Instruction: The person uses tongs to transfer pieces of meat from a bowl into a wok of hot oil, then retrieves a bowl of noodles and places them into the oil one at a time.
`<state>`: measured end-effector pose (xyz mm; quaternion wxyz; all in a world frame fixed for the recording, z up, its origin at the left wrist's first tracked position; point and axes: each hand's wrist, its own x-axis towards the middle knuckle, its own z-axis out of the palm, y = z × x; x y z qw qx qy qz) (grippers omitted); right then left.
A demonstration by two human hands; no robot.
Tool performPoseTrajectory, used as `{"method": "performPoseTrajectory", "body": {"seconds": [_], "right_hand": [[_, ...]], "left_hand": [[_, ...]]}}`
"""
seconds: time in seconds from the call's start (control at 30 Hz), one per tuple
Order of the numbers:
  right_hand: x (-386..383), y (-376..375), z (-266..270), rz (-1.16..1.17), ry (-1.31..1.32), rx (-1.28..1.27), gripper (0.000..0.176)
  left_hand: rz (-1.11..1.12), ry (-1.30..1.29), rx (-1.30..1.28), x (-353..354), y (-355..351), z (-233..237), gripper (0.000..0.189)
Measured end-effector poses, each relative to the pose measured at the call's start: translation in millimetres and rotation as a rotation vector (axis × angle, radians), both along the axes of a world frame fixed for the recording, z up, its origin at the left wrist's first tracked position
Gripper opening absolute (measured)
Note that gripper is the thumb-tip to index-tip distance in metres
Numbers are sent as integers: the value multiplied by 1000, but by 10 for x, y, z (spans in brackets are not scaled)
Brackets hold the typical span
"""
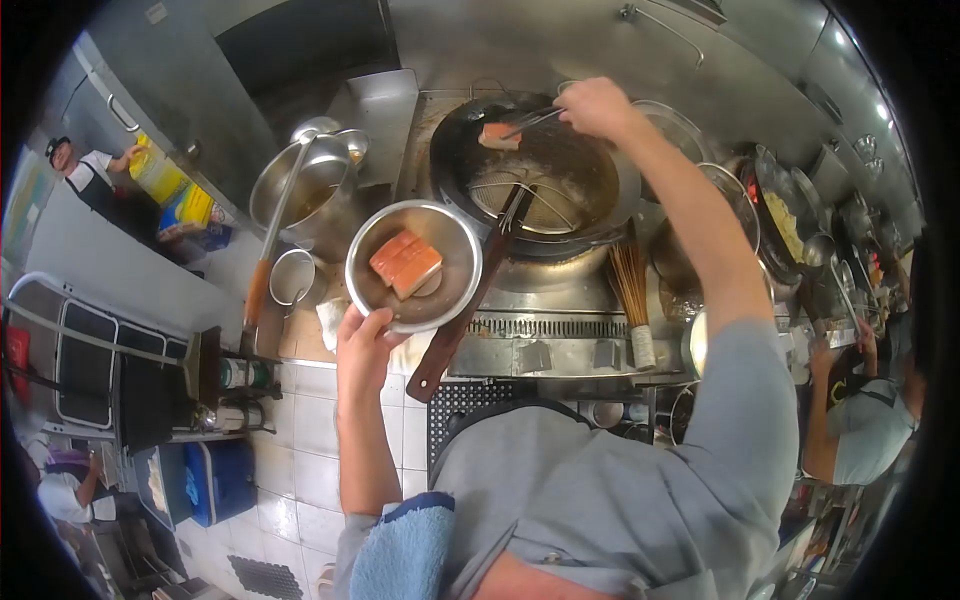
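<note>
Meat held over dark round wok (590, 178)
Left hand (362, 345), fingers curled, cups round steel bowl (352, 272); right hand (595, 105) pinches metal tongs (535, 120) clamping pink meat slab (497, 135).

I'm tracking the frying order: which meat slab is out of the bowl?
The slab pinched in the tongs in the right hand, over the dark wok. The other slabs lie in the steel bowl that the left hand holds.

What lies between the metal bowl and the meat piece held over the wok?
In the head view, a wire skimmer lies there: its mesh rests in the wok, its dark handle runs beside the metal bowl.
</note>
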<state>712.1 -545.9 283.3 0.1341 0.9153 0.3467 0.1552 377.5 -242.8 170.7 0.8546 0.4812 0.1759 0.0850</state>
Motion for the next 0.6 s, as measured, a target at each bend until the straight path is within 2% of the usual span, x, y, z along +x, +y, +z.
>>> {"method": "performPoseTrajectory", "body": {"seconds": [0.1, 0.27, 0.37, 0.43, 0.5, 0.53, 0.57, 0.6], "right_hand": [[187, 242, -216, -46, 87, -215, 21], [365, 409, -242, -75, 35, -241, 23], [396, 382, 97, -150, 2, -116, 23], [398, 238, 374, -104, -70, 14, 25], [16, 150, 734, -82, -117, 208, 33], [-137, 88, 914, -30, -49, 236, 38], [-869, 305, 1264, -16, -52, 258, 33], [-538, -28, 1159, 212, 26, 298, 36]], "left_hand": [[79, 24, 2, -172, 22, -13, 29], [65, 28, 15, -386, 184, -142, 30], [77, 44, 19, -417, 164, -65, 32], [73, 47, 22, -393, 126, 4, 34], [65, 50, 25, -359, 137, 31, 33], [49, 41, 18, -338, 151, 21, 33], [32, 30, 13, -299, 174, 9, 33], [12, -6, 25, -266, 203, -8, 35]]}}
